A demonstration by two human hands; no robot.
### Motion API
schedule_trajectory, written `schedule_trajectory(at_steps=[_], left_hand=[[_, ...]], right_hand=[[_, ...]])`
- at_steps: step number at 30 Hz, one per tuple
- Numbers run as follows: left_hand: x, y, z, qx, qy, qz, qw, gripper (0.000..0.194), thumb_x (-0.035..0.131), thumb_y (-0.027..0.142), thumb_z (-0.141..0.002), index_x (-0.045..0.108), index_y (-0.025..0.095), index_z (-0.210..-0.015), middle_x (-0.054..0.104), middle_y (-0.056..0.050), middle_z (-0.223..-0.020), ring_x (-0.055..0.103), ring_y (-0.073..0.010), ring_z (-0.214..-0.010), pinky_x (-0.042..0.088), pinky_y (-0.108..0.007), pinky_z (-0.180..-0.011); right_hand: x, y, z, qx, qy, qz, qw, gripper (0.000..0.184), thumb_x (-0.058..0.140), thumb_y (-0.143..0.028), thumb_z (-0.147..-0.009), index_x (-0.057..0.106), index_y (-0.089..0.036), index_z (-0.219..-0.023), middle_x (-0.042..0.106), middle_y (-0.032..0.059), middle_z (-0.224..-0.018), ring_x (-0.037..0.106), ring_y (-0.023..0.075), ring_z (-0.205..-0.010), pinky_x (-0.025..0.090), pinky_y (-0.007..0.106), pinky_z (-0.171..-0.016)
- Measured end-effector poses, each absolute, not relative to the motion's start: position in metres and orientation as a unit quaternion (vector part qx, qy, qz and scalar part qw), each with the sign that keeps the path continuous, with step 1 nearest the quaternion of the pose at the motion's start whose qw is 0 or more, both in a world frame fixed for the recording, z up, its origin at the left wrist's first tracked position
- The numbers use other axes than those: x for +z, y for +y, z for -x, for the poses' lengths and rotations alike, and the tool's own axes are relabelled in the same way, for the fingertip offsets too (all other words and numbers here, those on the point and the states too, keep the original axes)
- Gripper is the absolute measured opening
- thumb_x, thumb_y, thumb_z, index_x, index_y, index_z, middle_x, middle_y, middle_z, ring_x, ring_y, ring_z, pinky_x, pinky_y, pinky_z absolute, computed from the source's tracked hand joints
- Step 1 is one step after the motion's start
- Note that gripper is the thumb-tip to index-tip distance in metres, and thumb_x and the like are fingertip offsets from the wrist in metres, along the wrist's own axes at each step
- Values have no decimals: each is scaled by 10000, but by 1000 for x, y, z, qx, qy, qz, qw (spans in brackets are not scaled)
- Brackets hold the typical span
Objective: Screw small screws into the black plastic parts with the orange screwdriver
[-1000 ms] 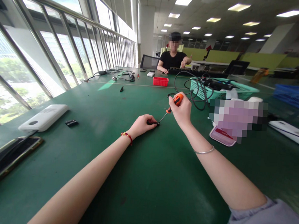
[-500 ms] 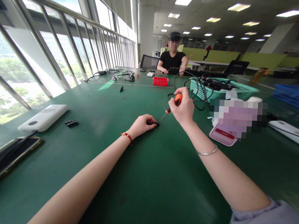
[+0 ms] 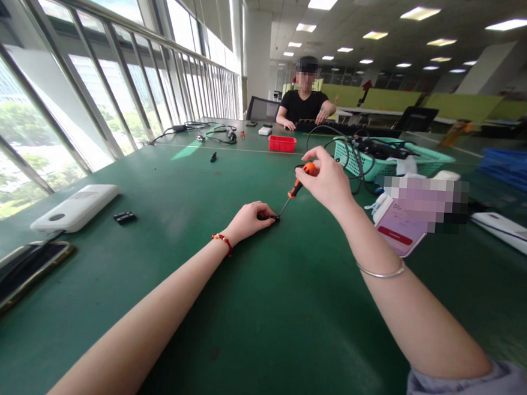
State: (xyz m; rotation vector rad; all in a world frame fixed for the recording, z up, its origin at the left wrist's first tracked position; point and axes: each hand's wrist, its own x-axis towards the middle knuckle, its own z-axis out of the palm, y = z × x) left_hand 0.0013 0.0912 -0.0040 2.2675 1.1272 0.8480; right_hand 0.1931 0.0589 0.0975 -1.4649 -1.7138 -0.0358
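Note:
My left hand (image 3: 248, 219) rests on the green table (image 3: 255, 317), its fingers pinched round a small black part (image 3: 268, 218) that it holds down. My right hand (image 3: 330, 181) grips the orange and black handle of a small screwdriver (image 3: 296, 188). The screwdriver slants down to the left, and its tip meets the black part beside my left fingertips.
A white flat device (image 3: 77, 207) and a small black piece (image 3: 124, 216) lie at the left, a phone (image 3: 11, 279) nearer me. A teal basket of cables (image 3: 386, 155), a red tray (image 3: 282, 143) and a white box (image 3: 511, 236) are farther off. A person (image 3: 305, 101) sits at the far end.
My right hand has risen and tilted the screwdriver handle more upright, its tip staying on the part. My left hand has kept still. The person opposite moved a hand.

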Motion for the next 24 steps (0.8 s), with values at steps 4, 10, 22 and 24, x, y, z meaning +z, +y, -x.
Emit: schedule_trajectory(at_steps=[4, 10, 22, 24], left_hand=[[-5, 92, -1, 311, 408, -826, 235, 170, 624, 280, -752, 707, 155, -831, 639, -33, -805, 600, -148, -732, 506, -272, -726], [-5, 91, -2, 313, 408, -825, 234, 163, 624, 279, -749, 705, 157, -822, 641, -34, -804, 599, -148, -737, 506, -272, -733], [-4, 90, -2, 316, 407, -824, 236, 153, 625, 277, -745, 701, 162, -811, 643, -32, -799, 604, -148, -733, 510, -271, -725], [-4, 91, -2, 316, 408, -823, 236, 153, 626, 281, -746, 701, 163, -808, 644, -31, -799, 605, -148, -731, 514, -272, -726]], right_hand=[[103, 52, -189, 8, -707, 584, 398, 139, 525, -327, -733, 580, -230, -817, 643, 2, -722, 538, 171, -640, 335, 273, -577], [104, 46, -183, -78, -702, 624, 333, 362, 473, -555, -802, 596, -241, -673, 593, 22, -627, 527, 195, -634, 267, 282, -551], [101, 46, -181, -58, -684, 640, 345, 338, 499, -545, -787, 615, -238, -706, 624, 35, -675, 562, 210, -667, 314, 288, -559], [101, 47, -182, -55, -681, 639, 353, 233, 539, -468, -765, 615, -248, -753, 636, 24, -702, 562, 204, -675, 314, 282, -560]])
